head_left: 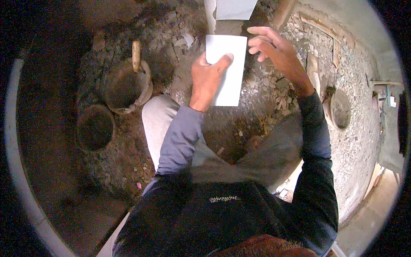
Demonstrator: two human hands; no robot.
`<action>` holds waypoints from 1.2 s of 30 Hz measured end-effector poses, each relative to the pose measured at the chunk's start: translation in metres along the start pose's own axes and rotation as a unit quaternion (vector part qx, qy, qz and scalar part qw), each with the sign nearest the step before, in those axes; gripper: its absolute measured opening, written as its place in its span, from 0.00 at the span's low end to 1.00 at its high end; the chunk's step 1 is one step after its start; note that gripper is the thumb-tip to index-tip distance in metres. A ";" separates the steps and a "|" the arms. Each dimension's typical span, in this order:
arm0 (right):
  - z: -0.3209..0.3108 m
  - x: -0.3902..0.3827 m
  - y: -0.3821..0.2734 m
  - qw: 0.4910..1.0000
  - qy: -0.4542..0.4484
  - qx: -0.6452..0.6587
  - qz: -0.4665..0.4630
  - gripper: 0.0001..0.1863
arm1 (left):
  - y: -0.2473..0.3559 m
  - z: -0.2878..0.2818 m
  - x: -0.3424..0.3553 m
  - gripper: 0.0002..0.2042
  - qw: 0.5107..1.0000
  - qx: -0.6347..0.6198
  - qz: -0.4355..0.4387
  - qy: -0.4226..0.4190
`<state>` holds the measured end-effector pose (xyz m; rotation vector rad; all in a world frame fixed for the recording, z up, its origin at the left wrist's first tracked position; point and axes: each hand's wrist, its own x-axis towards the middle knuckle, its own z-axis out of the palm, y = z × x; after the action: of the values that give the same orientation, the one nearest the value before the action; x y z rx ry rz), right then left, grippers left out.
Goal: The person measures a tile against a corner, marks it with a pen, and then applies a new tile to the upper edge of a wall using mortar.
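Note:
My left hand is closed on a flat white rectangular piece, with the thumb lying across its face and the other fingers hidden behind. It looks like a tile or a stiff sheet; which of these I cannot tell. Just beyond its upper right edge, my right hand is raised with fingers apart and slightly bent. Nothing shows in that hand, and it does not touch the white piece. Farther ahead, at the top edge of the view, is another pale flat piece, partly cut off.
On the left, a round bucket has a wooden handle sticking up from it. A darker bucket stands nearer me. Another round container is at the right. Rubble covers the ground, and wooden strips lie far right.

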<state>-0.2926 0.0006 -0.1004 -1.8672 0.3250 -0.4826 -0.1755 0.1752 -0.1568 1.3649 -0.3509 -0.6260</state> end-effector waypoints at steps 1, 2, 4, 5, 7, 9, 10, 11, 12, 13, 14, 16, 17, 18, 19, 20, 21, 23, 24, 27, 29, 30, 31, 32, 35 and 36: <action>0.002 0.000 0.000 1.000 -0.018 -0.005 0.017 0.20 | -0.001 0.001 0.000 0.17 1.000 0.007 0.005 -0.005; 0.003 0.001 -0.001 0.999 -0.037 -0.010 0.033 0.19 | -0.001 0.002 -0.002 0.17 1.000 0.015 -0.006 -0.009; 0.003 0.004 0.003 0.996 -0.069 -0.030 0.040 0.18 | 0.003 0.003 -0.005 0.16 0.999 0.032 -0.023 -0.016; 0.005 0.005 0.007 0.995 -0.082 -0.046 0.030 0.18 | 0.003 0.004 -0.005 0.16 0.999 0.035 -0.019 -0.014; 0.010 0.010 0.016 0.993 -0.098 -0.066 0.019 0.17 | 0.001 0.004 -0.004 0.15 0.999 0.042 -0.007 -0.005; 0.011 0.012 0.024 0.991 -0.105 -0.075 0.018 0.16 | 0.000 0.005 -0.006 0.16 1.000 0.011 -0.010 -0.021; 0.006 0.010 0.023 0.987 -0.116 -0.102 0.036 0.15 | -0.005 0.002 -0.001 0.21 0.982 0.183 0.035 -0.012; 0.009 0.004 0.014 0.990 -0.088 -0.109 0.033 0.16 | -0.013 0.001 0.000 0.25 0.959 0.277 0.049 0.033; 0.003 0.004 0.034 0.993 -0.067 -0.091 -0.016 0.17 | -0.014 0.003 0.000 0.25 0.954 0.290 0.067 0.035; 0.005 0.005 0.031 0.993 -0.092 -0.060 0.041 0.18 | -0.023 0.002 -0.001 0.24 0.956 0.275 0.097 0.040; 0.001 0.004 0.038 0.990 -0.106 -0.062 0.062 0.16 | -0.018 0.004 -0.006 0.23 0.958 0.280 0.033 0.041; 0.020 0.009 0.037 0.992 -0.106 -0.043 0.061 0.10 | -0.030 -0.010 -0.006 0.23 0.992 0.121 0.024 0.007; 0.014 0.003 0.030 0.991 -0.098 -0.030 0.081 0.08 | -0.019 0.001 -0.013 0.21 0.996 0.088 -0.004 -0.016; 0.017 0.007 0.024 0.992 -0.092 -0.028 0.084 0.08 | -0.013 -0.001 -0.009 0.21 0.995 0.095 -0.005 -0.020; 0.019 0.005 0.020 0.991 -0.089 -0.029 0.093 0.08 | -0.012 -0.001 -0.011 0.21 0.995 0.097 -0.013 -0.024; 0.021 0.004 0.017 0.991 -0.086 -0.029 0.103 0.08 | -0.011 -0.002 -0.011 0.20 0.994 0.100 -0.021 -0.027; 0.022 0.005 0.015 0.990 -0.087 -0.035 0.105 0.08 | -0.010 -0.003 -0.011 0.20 0.995 0.096 -0.019 -0.026; 0.020 0.005 0.013 0.988 -0.090 -0.051 0.112 0.09 | -0.011 -0.002 -0.011 0.20 0.996 0.083 -0.018 -0.024; 0.019 0.004 0.015 0.988 -0.091 -0.053 0.112 0.09 | -0.014 -0.001 -0.011 0.20 0.997 0.073 -0.019 -0.028; 0.017 0.002 0.020 0.988 -0.094 -0.050 0.113 0.11 | -0.021 0.001 -0.009 0.20 0.997 0.060 -0.023 -0.033; 0.017 0.000 0.018 0.988 -0.099 -0.040 0.116 0.12 | -0.022 0.002 -0.009 0.20 0.997 0.071 -0.029 -0.031; 0.017 0.000 0.019 0.987 -0.104 -0.035 0.115 0.12 | -0.025 0.002 -0.008 0.19 0.996 0.074 -0.029 -0.033; 0.016 0.000 0.020 0.987 -0.108 -0.031 0.114 0.12 | -0.026 0.001 -0.007 0.19 0.996 0.078 -0.029 -0.036; 0.015 0.000 0.022 0.987 -0.111 -0.027 0.113 0.12 | -0.027 0.001 -0.006 0.18 0.995 0.082 -0.030 -0.040; 0.016 -0.001 0.028 0.989 -0.098 -0.015 0.114 0.12 | -0.028 0.003 -0.008 0.18 0.996 0.084 -0.016 -0.033; 0.015 -0.002 0.028 0.988 -0.099 -0.026 0.113 0.12 | -0.030 0.003 -0.006 0.18 0.995 0.091 -0.015 -0.035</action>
<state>-0.2866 0.0048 -0.1311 -1.8827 0.4126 -0.1334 -0.1886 0.1743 -0.1847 1.5272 -0.4536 -0.6815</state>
